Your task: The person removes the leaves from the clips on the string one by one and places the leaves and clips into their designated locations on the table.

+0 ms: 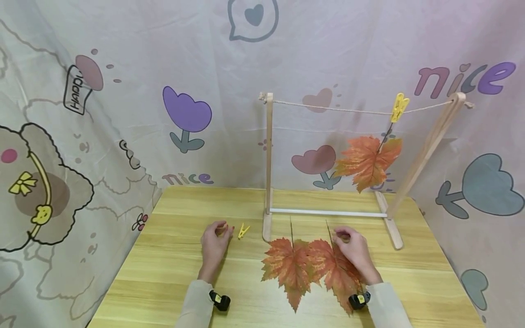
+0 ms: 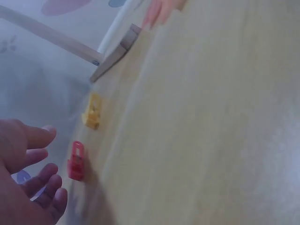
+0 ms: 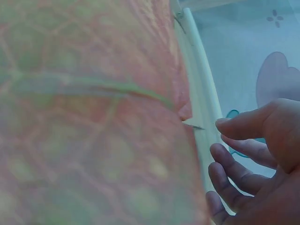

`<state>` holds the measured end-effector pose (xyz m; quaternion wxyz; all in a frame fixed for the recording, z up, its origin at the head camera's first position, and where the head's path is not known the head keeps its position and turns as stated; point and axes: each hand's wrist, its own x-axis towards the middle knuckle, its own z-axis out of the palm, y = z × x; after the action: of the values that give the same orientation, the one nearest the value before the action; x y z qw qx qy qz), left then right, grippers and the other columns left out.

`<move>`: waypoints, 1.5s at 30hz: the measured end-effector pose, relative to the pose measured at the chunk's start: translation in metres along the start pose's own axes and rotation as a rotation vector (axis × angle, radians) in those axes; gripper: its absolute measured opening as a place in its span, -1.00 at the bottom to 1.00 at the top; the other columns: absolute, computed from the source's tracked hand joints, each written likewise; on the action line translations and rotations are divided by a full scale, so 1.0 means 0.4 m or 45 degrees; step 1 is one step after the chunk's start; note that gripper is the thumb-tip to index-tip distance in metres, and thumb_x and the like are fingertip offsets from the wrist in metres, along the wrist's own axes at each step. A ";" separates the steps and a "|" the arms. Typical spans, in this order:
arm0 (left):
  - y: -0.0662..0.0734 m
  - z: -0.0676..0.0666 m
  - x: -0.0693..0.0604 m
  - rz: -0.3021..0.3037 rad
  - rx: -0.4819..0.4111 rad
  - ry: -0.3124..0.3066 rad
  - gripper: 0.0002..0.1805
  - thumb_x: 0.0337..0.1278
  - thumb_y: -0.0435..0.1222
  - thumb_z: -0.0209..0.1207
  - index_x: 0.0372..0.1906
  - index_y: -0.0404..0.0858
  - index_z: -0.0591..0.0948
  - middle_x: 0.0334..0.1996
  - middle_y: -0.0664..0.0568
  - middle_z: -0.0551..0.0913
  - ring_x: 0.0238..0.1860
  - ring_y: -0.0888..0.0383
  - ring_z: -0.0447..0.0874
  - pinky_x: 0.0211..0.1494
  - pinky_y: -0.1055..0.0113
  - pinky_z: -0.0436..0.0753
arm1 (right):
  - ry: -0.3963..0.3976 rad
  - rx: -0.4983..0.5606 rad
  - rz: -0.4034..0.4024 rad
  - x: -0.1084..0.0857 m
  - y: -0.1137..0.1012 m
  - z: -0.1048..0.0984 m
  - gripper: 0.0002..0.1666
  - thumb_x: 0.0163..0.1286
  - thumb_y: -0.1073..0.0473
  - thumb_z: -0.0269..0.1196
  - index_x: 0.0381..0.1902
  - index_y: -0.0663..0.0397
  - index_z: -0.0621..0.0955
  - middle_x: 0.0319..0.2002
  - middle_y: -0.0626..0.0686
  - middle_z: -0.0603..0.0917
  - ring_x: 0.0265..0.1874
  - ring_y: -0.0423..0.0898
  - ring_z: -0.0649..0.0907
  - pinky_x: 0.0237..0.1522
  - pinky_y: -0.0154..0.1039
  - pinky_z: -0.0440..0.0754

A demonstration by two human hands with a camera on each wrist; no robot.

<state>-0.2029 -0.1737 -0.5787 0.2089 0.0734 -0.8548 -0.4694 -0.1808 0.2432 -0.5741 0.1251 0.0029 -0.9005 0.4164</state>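
Note:
My left hand (image 1: 215, 243) hovers at the left of the table, its fingers loosely bent and holding nothing. In the left wrist view a red clothespin (image 2: 76, 161) stands by its fingertips, apart from them, with a yellow clothespin (image 2: 93, 111) just beyond. The head view shows that yellow clothespin (image 1: 244, 231) right of the hand. My right hand (image 1: 353, 248) is over an orange-red maple leaf (image 1: 334, 269), fingertips beside its thin stem. Seen from the right wrist, the thumb is apart from a stem tip (image 3: 194, 126). Another maple leaf (image 1: 289, 264) lies to the left, overlapping it.
Behind the leaves stands a wooden frame (image 1: 269, 155) with a string (image 1: 332, 108) across its top and a white bar (image 1: 328, 212) low down. A yellow clothespin (image 1: 398, 108) on the string holds a hanging maple leaf (image 1: 371, 159). Printed cloth surrounds the table.

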 end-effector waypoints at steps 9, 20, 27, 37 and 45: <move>0.045 -0.015 0.006 0.090 -0.071 -0.020 -0.65 0.06 -0.48 0.47 0.00 -0.40 0.71 -0.08 -0.26 0.71 -0.07 -0.23 0.67 -0.02 -0.12 0.67 | 0.034 0.060 -0.047 -0.002 -0.015 -0.042 -0.71 0.31 0.39 0.41 -0.01 0.32 0.69 -0.09 0.22 0.76 -0.09 0.18 0.71 -0.02 0.18 0.67; 0.113 -0.026 0.006 0.126 -0.180 -0.072 -0.70 0.14 -0.46 0.43 0.00 -0.34 0.71 -0.07 -0.21 0.72 -0.08 -0.27 0.70 -0.09 -0.07 0.72 | 0.048 0.075 -0.074 -0.010 -0.047 -0.080 -0.74 0.38 0.36 0.36 0.01 0.29 0.68 -0.10 0.22 0.76 -0.10 0.20 0.70 -0.01 0.27 0.61; 0.166 -0.032 0.007 0.164 -0.213 -0.105 -0.70 0.18 -0.41 0.42 0.02 -0.31 0.71 -0.07 -0.16 0.72 -0.11 -0.16 0.70 -0.12 0.09 0.71 | 0.116 0.047 -0.131 0.001 -0.076 -0.109 -0.75 0.36 0.35 0.37 -0.01 0.27 0.69 -0.12 0.17 0.77 -0.11 0.14 0.70 -0.07 0.15 0.65; 0.209 -0.032 0.001 0.140 -0.283 -0.178 -0.72 0.21 -0.40 0.40 0.02 -0.29 0.72 -0.07 -0.12 0.73 -0.10 -0.08 0.70 -0.04 -0.07 0.68 | 0.140 0.015 -0.152 0.001 -0.100 -0.140 -0.75 0.38 0.34 0.37 0.00 0.24 0.70 -0.14 0.15 0.77 -0.11 0.12 0.71 -0.09 0.12 0.69; 0.236 -0.031 0.000 0.160 -0.273 -0.191 -0.72 0.23 -0.37 0.40 0.04 -0.28 0.72 -0.04 -0.13 0.73 -0.13 0.01 0.68 -0.07 0.00 0.67 | 0.132 0.059 -0.132 -0.002 -0.102 -0.162 -0.78 0.43 0.31 0.33 0.00 0.18 0.70 -0.09 0.12 0.76 -0.09 -0.03 0.66 -0.08 -0.24 0.64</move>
<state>-0.1910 -0.1315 -0.4944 0.1800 -0.0385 -0.8158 -0.5483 -0.1610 0.2649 -0.5035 0.1928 0.0308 -0.8817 0.4296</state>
